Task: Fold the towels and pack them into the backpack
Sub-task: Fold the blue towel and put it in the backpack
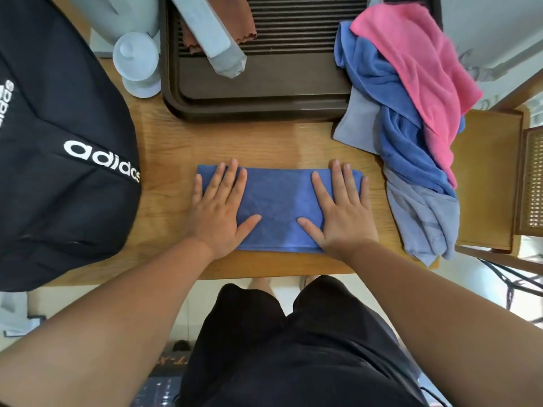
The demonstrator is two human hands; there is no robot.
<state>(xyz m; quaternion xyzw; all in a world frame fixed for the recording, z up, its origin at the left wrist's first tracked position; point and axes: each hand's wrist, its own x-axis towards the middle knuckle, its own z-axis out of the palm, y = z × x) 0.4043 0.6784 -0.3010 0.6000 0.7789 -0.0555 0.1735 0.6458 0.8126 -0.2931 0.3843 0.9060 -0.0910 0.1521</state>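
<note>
I am standing over the wooden desk (264, 142), which is carrying everything: the black Adidas backpack (58, 171) is slumping at its left end, the brown slatted tray (255, 98) is sitting at the back, and the heap of unfolded towels (411, 113), pink over blue over grey, is spilling off the right side. The blue towel (277, 207) is lying in front of me, already folded into a long band. My left hand (219, 210) and right hand (342, 212) are pressing it flat, fingers spread, palms down, grasping nothing. To do this well, I am judging I should be smoothing outward to the ends and squaring the edges before folding across. A chair with a cane panel (531, 177) is standing just beside the desk, pale floor showing below
</note>
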